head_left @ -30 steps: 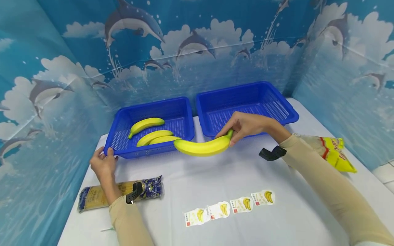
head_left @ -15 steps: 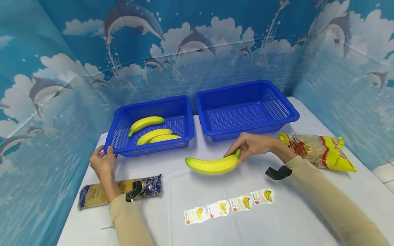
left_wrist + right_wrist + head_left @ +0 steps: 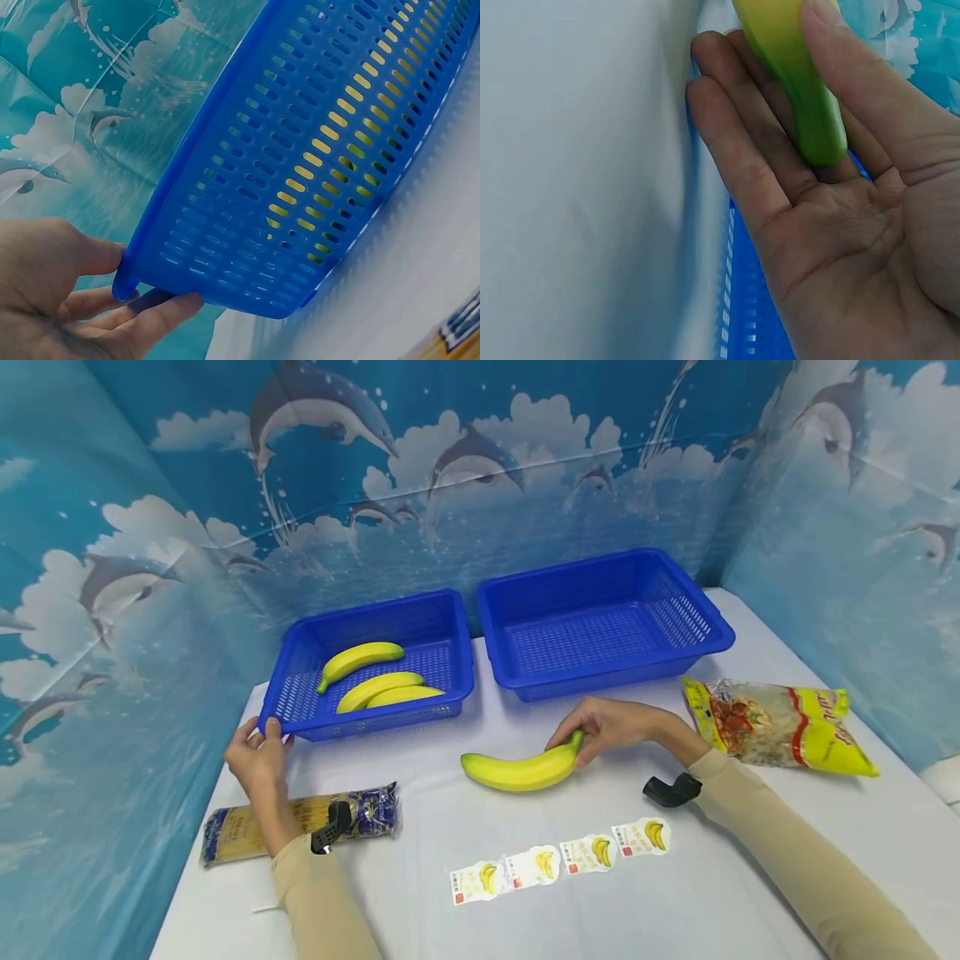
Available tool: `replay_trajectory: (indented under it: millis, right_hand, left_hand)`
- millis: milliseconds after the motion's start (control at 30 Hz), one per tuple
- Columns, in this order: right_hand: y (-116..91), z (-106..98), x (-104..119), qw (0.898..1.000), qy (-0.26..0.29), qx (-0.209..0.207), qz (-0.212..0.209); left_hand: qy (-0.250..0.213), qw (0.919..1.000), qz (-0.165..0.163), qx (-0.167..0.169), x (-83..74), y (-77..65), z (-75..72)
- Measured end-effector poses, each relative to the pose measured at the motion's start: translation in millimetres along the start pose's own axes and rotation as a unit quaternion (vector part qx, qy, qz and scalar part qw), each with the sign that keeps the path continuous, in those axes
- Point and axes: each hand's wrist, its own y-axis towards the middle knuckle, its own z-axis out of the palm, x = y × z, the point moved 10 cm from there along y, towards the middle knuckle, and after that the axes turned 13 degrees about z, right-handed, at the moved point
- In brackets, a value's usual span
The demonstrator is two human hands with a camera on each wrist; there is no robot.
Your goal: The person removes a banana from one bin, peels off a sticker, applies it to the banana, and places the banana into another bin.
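Observation:
My right hand (image 3: pixel 618 725) pinches a yellow banana (image 3: pixel 517 772) by its green stem end, low over the white tabletop in front of the two baskets. In the right wrist view the thumb presses the banana (image 3: pixel 810 112) against the fingers. My left hand (image 3: pixel 258 768) grips the near left corner of the left blue plastic basket (image 3: pixel 382 723), thumb on the rim and fingers beneath, as the left wrist view of the basket (image 3: pixel 225 217) shows. Inside that basket lie 3 bananas: one banana (image 3: pixel 360 660) at the back, two side by side nearer the front.
A second blue basket (image 3: pixel 615 675) stands to the right, with nothing in it. A yellow-ended food bag (image 3: pixel 780 727) lies at the right, and a pack of noodles (image 3: pixel 375 812) under my left forearm. Several banana-picture cards (image 3: pixel 532 868) form a row in front.
My right hand has brought the banana down and toward me, slightly right, away from the left basket's front rim. The left hand keeps its hold on the basket corner.

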Motion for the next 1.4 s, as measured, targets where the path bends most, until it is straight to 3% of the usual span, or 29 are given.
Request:
replay_trajectory:
  millis: [133, 300, 467, 633, 867, 1000, 1133, 1267, 1400]
  right_hand:
    - [-7, -5, -2, 1.000, -0.026, -0.016, 0.002]
    - [-5, -6, 3, 0.997, -0.062, -0.030, -0.020]
    - [1, 0, -2, 0.998, -0.047, -0.025, -0.045]
    - [6, -1, -7, 0.998, -0.049, -0.035, -0.036]
    - [4, -2, -5, 0.997, -0.065, -0.047, -0.017]
    - [5, 1, -4, 0.996, -0.074, -0.051, -0.019]
    - [6, 0, -4, 0.995, -0.080, -0.056, -0.007]
    - [4, -1, -5, 0.995, -0.082, -0.060, 0.002]
    - [2, -1, -6, 0.995, -0.081, -0.062, -0.003]
  left_hand:
    - [-0.006, 1.0000, -0.004, 0.002, 2.7, -1.7, 6.5]
    - [0.007, 0.9999, -0.009, 0.004, -0.4, -2.0, 2.8]
    - [0.007, 0.9999, 0.003, 0.012, -4.5, -0.4, -0.2]
    - [0.015, 0.9997, 0.000, 0.018, -5.9, 0.4, -0.7]
    - [0.081, 0.9967, 0.005, 0.007, -14.2, -4.4, -9.2]
    - [0.112, 0.9928, 0.038, -0.012, -29.5, -9.7, -21.2]
    - [0.104, 0.9902, 0.086, -0.037, -49.4, -17.8, -24.8]
    - [0.063, 0.9847, 0.147, -0.069, -78.1, -31.3, -16.2]
    - [0.005, 0.9682, 0.241, -0.067, -116.7, -52.5, 5.1]
